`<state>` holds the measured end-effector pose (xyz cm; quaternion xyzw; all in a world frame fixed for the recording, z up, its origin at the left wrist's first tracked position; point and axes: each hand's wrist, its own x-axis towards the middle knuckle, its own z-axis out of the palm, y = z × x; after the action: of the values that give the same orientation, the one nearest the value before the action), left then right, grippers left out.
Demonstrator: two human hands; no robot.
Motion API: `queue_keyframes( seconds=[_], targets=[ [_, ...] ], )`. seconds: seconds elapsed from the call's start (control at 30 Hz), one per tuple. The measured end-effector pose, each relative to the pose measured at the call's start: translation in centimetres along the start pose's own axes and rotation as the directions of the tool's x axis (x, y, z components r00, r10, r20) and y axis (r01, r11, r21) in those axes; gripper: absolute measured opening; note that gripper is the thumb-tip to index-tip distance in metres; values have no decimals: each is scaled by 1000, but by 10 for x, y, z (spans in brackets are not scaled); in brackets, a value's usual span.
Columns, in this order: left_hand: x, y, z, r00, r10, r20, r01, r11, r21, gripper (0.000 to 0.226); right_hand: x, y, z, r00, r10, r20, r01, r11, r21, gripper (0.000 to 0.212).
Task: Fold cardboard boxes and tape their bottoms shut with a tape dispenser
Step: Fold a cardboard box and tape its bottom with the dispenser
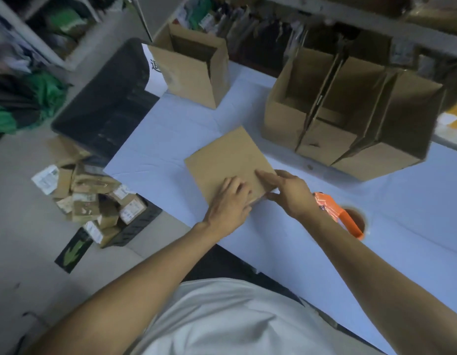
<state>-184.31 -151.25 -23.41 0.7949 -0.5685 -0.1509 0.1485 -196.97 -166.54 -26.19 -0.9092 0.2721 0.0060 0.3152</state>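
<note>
Gripping flat cardboard box [228, 160], both hands [230, 203], white table [401, 208]

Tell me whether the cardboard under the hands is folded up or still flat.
Flat: the cardboard lies level on the table, no walls raised; both hands grip its near edge.

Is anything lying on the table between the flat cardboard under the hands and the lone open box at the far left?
Nothing: the head view shows only bare white table between the flat cardboard and the open box.

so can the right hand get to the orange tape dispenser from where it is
Probably yes: the tape dispenser lies on the table just beside the right hand, nothing between them, though that hand is now on the flat cardboard.
</note>
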Motion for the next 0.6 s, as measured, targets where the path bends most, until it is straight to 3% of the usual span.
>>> queue_keyframes(
  seconds=[0.1,0.37,0.43,0.53,0.6],
  targets=[
    [-4,-8,-5,995,-70,-66,69,998,-15,22,0,-7,4,998,-5,-59,5,1000,5,60],
    [-3,-24,-50,967,51,-250,-40,998,49,12,11,-45,-19,990,106,-94,-99,992,73,55],
    [6,-27,-69,956,40,-292,-33,999,29,6,12,-57,-34,989,72,-131,-73,997,-3,49],
    [21,-32,-93,969,-121,-214,103,990,-94,3,14,-72,-53,964,-27,-265,-19,986,-168,45],
    [31,-35,-103,979,-159,-126,138,978,-156,5,20,-83,-61,960,-75,-269,46,993,-112,44]
  ],
)
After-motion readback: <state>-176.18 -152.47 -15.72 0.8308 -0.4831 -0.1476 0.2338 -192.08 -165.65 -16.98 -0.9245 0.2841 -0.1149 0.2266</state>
